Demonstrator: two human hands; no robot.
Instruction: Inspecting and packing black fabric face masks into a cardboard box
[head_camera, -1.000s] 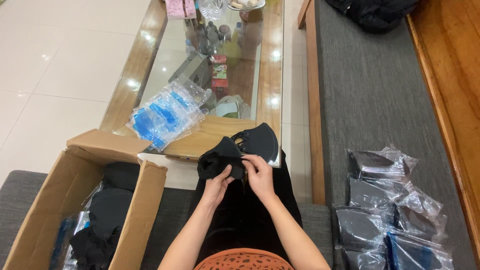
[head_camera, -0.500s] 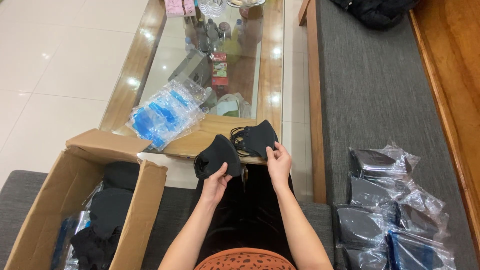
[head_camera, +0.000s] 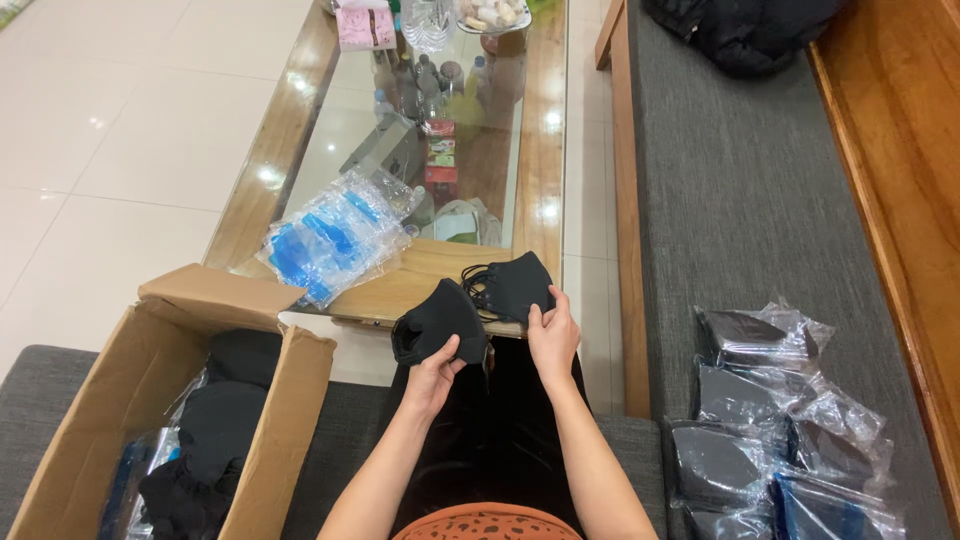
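Note:
My left hand (head_camera: 432, 377) holds a black cloth face mask (head_camera: 437, 320) by its lower edge, just above my lap. My right hand (head_camera: 552, 336) rests its fingers on a small pile of black masks (head_camera: 512, 285) lying on the near edge of the glass-topped wooden coffee table (head_camera: 400, 285). The two hands are a short way apart, left mask slightly nearer to me than the pile.
An open cardboard box (head_camera: 280, 400) with black masks and plastic bags stands at my left. A heap of clear and blue plastic bags (head_camera: 335, 235) lies on the table. Several bagged masks (head_camera: 770, 420) are stacked on the grey sofa (head_camera: 740, 200) at my right.
My hands have separated: the right one carried masks from my lap onto the table edge, while the left one kept a single mask and moved slightly left.

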